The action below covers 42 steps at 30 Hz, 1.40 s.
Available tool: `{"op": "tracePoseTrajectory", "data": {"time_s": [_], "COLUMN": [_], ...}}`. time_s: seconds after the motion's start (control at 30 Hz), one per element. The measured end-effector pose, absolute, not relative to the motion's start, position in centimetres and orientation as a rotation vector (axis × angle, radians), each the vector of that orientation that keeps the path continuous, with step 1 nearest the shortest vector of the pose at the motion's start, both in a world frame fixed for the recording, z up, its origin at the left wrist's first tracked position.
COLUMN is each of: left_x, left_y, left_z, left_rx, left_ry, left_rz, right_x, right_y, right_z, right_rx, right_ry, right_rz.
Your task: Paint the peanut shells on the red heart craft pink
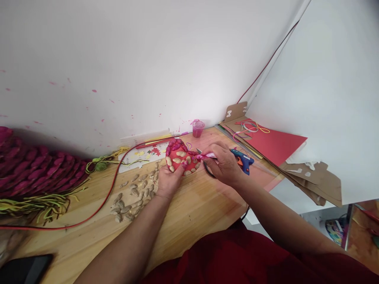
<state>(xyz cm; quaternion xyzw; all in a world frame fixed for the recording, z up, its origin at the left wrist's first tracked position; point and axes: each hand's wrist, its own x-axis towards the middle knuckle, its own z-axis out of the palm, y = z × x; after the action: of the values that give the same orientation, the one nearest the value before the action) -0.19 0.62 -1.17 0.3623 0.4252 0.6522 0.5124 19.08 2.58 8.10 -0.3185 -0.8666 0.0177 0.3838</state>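
Red centrepiece: the heart (181,161), studded with pale shells and rimmed with pink ones along its top, sits at the far middle of the tabletop (192,205).
Left hand: the left hand (167,182) is right up against the heart's lower edge, fingers curled onto its face, thumb tip stained pink. A firm clasp.
Right hand: the right hand (225,161) is closed tight round a thin pink brush (205,156), tip at the heart's right rim.
Shells: a loose heap of peanut shells (134,199) lies just left of the left wrist, plain and unpainted.
Paint: a small cup (197,128) of pink stands near the wall, beyond the heart.
Glue gun: the blue glue gun (244,159) lies just behind the right hand, nozzle end hidden.
Cable: a red cable (100,205) curves across the wood on the left.
Right edge: red paper (275,144) over brown cardboard (322,181), with coloured cords on top.
Far left: a mass of pink painted shells (32,169), green-yellow strands beneath it.
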Motion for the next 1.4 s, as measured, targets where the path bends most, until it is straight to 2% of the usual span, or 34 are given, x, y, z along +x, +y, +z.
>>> {"op": "tracePoseTrajectory", "data": {"time_s": [0.7,1.4], "left_x": [-0.1,0.0], "left_y": [0.3,0.0], "left_z": [-0.6,0.5], "left_rx": [0.904,0.881], "left_ry": [1.032,1.046], "left_rz": [1.568,1.549], "right_x": [18.8,18.9], "right_y": [3.3,3.2], "right_z": [8.1,8.7], "right_rx": [-0.906,-0.935], "right_ry": [-2.055,-2.065], "right_rz": [0.171,0.083]}}
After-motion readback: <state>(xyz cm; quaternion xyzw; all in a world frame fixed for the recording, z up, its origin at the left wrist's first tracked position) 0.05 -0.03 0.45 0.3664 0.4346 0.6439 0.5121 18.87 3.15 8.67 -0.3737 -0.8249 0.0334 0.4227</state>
